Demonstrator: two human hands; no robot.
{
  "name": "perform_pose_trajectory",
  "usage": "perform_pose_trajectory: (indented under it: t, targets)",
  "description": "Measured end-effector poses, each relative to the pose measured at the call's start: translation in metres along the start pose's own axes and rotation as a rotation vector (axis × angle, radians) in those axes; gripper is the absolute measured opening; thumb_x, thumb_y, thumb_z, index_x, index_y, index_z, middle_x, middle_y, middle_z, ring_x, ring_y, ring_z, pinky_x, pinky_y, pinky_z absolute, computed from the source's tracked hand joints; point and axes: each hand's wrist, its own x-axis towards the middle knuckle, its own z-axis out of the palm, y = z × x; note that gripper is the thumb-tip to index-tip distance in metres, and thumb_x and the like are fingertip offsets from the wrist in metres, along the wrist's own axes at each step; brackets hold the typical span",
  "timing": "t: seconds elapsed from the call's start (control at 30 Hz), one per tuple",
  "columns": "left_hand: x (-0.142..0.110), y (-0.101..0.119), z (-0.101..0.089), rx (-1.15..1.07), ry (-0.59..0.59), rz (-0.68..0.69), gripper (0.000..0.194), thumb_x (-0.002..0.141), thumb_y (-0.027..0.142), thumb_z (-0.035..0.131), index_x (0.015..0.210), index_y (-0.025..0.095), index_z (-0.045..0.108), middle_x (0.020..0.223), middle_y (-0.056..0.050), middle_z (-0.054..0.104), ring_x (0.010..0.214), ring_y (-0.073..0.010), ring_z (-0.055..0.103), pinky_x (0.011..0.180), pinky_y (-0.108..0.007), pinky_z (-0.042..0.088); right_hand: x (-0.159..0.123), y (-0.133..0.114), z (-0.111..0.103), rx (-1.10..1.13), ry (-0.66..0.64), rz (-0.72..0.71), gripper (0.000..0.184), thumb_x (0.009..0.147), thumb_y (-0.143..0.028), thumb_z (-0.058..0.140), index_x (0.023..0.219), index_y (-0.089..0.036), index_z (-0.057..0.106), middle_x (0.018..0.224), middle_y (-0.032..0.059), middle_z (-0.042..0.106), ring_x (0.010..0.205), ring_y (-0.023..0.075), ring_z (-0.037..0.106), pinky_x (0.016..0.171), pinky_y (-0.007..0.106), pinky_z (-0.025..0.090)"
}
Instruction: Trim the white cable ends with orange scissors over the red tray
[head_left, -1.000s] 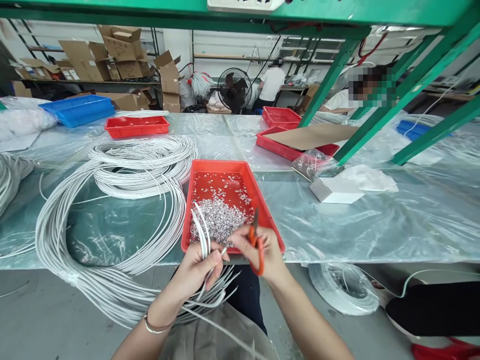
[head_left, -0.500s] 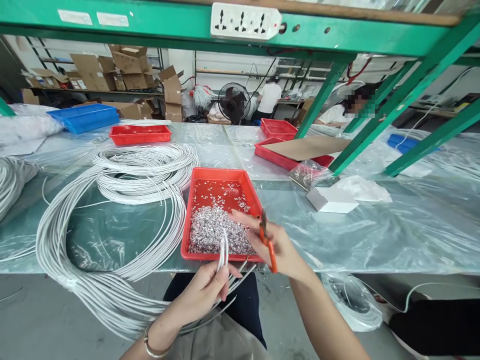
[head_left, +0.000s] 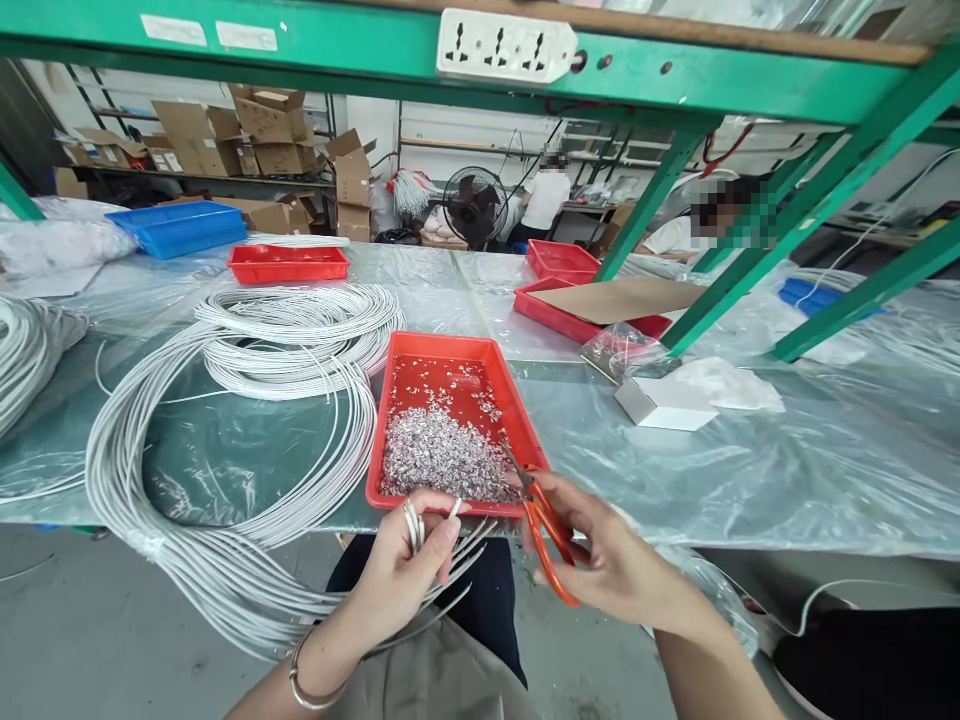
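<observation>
My left hand (head_left: pixel 409 555) is closed on the ends of white cables (head_left: pixel 414 525), with one cable tip sticking up between thumb and forefinger. More loose cable ends fan out below it, from a thick bundled coil (head_left: pixel 112 470) at the left. In my right hand (head_left: pixel 600 545) are orange-handled scissors (head_left: pixel 551 540), the fingers in the handle loops and the blades pointing up and left. Just beyond both hands stands a red tray (head_left: pixel 517 410) that holds a heap of small shiny metal pieces (head_left: pixel 442 455).
Another cable coil (head_left: pixel 300 335) lies behind the first. Red trays (head_left: pixel 289 265), a blue tray (head_left: pixel 187 230) and a small white box (head_left: pixel 664 405) stand on the plastic-covered table (head_left: pixel 720 480). A green frame (head_left: pixel 360 55) crosses overhead. Two people are farther back.
My right hand has drawn back from over the tray, and the scissors have swung into a cutting grip with the loops spread. The cables in my left hand have spread between its fingers.
</observation>
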Motion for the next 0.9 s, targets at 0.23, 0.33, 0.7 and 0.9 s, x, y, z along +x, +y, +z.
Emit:
perform_pose_trajectory:
  t: [0.23, 0.33, 0.7, 0.9]
  targets:
    - [-0.007, 0.000, -0.002, 0.184, 0.013, 0.062, 0.023, 0.087, 0.036, 0.052, 0.081, 0.015, 0.056, 0.054, 0.006, 0.041, 0.044, -0.0049, 0.028, 0.042, -0.019, 0.021, -0.024, -0.016, 0.008, -0.212, -0.183, 0.034, 0.040, 0.075, -0.018, 0.060, 0.114, -0.021, 0.051, 0.075, 0.0020, 0.060, 0.067, 0.0169, 0.053, 0.063, 0.026, 0.044]
    - [-0.009, -0.003, -0.002, 0.178, 0.006, 0.082, 0.019, 0.087, 0.033, 0.052, 0.083, 0.016, 0.059, 0.052, 0.007, 0.033, 0.046, -0.0061, 0.027, 0.044, -0.020, 0.023, -0.023, -0.018, 0.007, -0.210, -0.141, -0.009, 0.031, 0.085, -0.023, 0.053, 0.116, -0.021, 0.052, 0.073, 0.0018, 0.059, 0.064, 0.0159, 0.052, 0.061, 0.026, 0.043]
    - [-0.007, -0.001, -0.006, 0.244, 0.041, 0.211, 0.016, 0.084, 0.027, 0.057, 0.082, 0.014, 0.065, 0.068, -0.003, 0.057, 0.063, -0.0127, 0.049, 0.057, -0.023, 0.037, -0.021, -0.027, 0.003, -0.156, -0.158, -0.017, 0.041, 0.072, -0.011, 0.057, 0.111, -0.021, 0.057, 0.060, -0.0027, 0.053, 0.050, 0.0128, 0.045, 0.047, 0.023, 0.037]
    - [-0.008, -0.001, -0.006, 0.266, 0.035, 0.219, 0.013, 0.084, 0.024, 0.057, 0.084, 0.015, 0.066, 0.068, -0.003, 0.057, 0.061, -0.0116, 0.047, 0.055, -0.022, 0.036, -0.022, -0.027, 0.003, -0.126, -0.162, -0.015, 0.036, 0.071, -0.014, 0.058, 0.106, -0.022, 0.059, 0.063, -0.0014, 0.056, 0.051, 0.0130, 0.045, 0.045, 0.023, 0.037]
